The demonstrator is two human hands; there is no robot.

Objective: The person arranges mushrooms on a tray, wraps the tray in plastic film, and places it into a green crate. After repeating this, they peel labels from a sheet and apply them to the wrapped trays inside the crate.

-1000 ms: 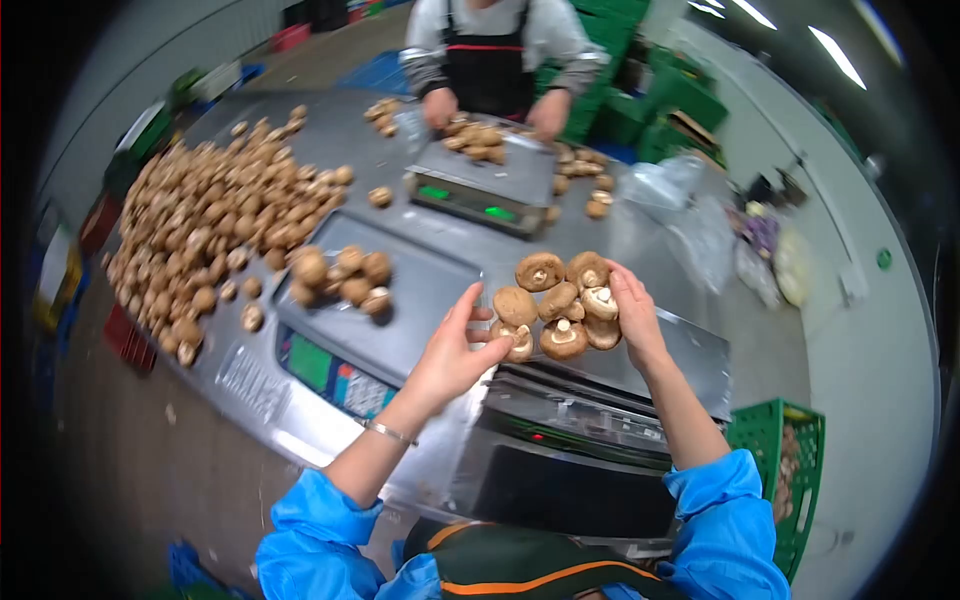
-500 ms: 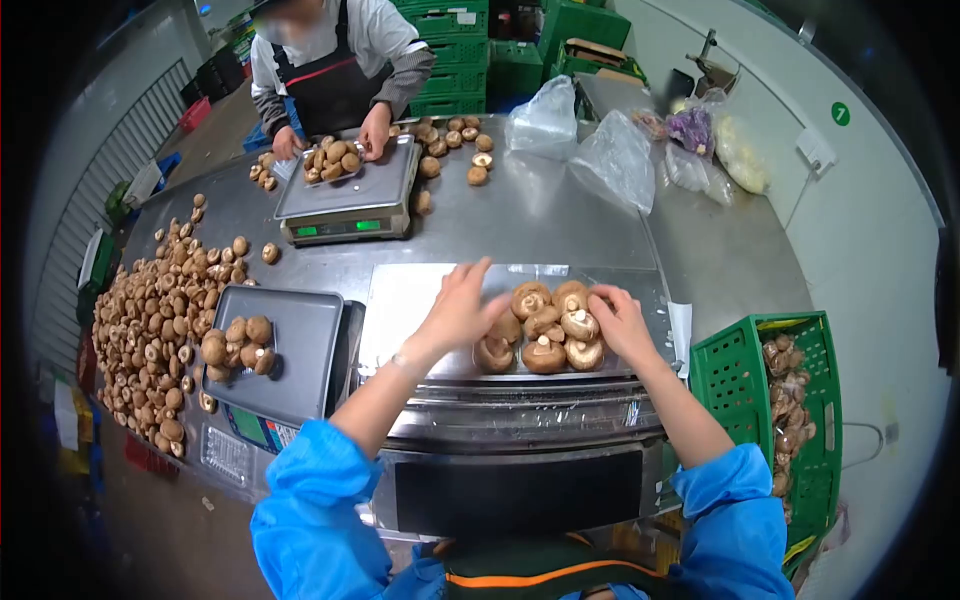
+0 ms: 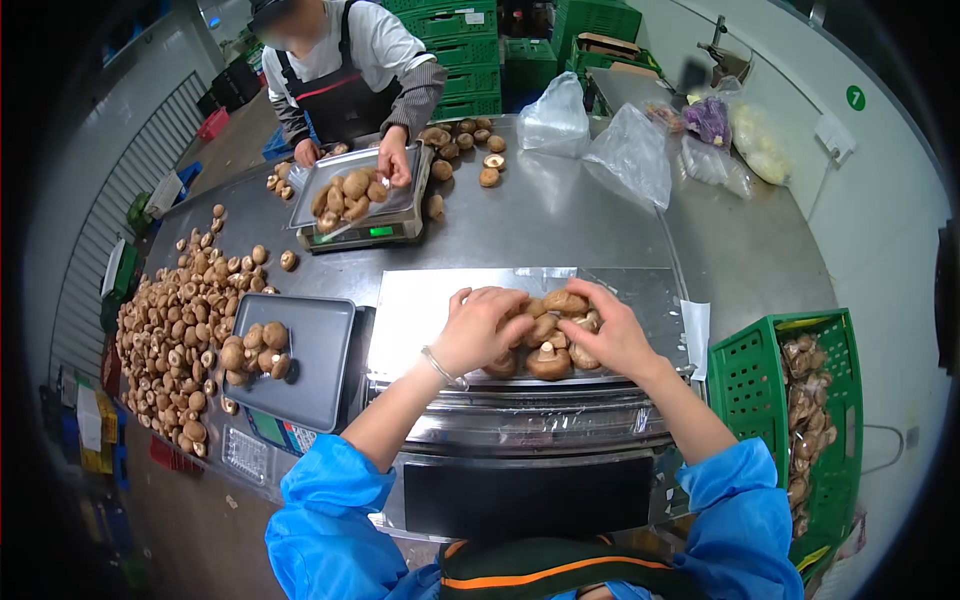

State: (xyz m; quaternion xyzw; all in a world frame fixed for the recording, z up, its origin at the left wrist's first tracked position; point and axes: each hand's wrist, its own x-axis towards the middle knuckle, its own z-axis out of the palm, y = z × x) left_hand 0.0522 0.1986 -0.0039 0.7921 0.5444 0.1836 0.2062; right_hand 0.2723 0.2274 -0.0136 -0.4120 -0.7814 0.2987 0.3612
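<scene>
Brown shiitake mushrooms [image 3: 548,362] are grouped on the metal work surface in front of me, some with pale stems up. My left hand [image 3: 482,325] curls its fingers over the left side of the group. From the right, my right hand [image 3: 612,335] wraps thumb and fingers round mushrooms at that edge. Both hands hide part of the group, and I cannot make out clearly what lies under it. A wrapping machine's metal front [image 3: 530,415] runs just below the hands.
Left of me, a grey scale tray [image 3: 325,345] holds several mushrooms beside a large mushroom pile [image 3: 175,345]. A green crate [image 3: 740,385] with packed mushrooms stands at right. Across the table, a co-worker [image 3: 350,85] handles a clear tray of mushrooms over another scale [image 3: 408,225].
My left hand has come down and right onto the mushrooms, and my right hand has moved inward over them. The co-worker's tray has been raised and tilted above the scale.
</scene>
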